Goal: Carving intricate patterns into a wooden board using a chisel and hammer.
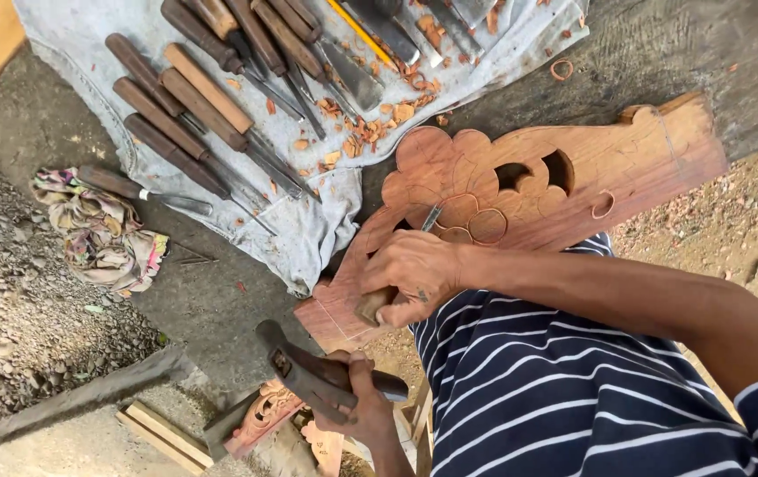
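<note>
1. Two tools are held over a flat reddish-brown wooden panel with scalloped edges and pierced scroll cut-outs (pixel 626 168), which is laid across the middle and right of the frame, its lower left corner under the right hand (pixel 414 269).
2. The panel is judged stiff and fairly heavy, yet fragile at the thin bridges around the cut-outs. It is best gripped along the solid straight edge at the upper right, not by the lobes.
3. A slim steel chisel with a pale wooden handle (pixel 431 217) is gripped by the right hand. The fingers are wrapped tightly around the handle, and the blade tip is set against a penciled ring on the panel.
4. A dark, worn wooden mallet (pixel 308 371) is clasped in the left hand (pixel 363 402) at the lower centre of the frame, the fist fully closed around its handle and the head tilted towards the upper left.
5. A row of brown-handled chisels (pixel 193 106) is spread on a pale grey cloth (pixel 308 230) in the upper left, among orange wood shavings (pixel 370 128).
6. A crumpled patterned rag (pixel 101 230) is seen at the left, and a smaller carved reddish piece (pixel 264 415) is seen below the mallet.
</note>
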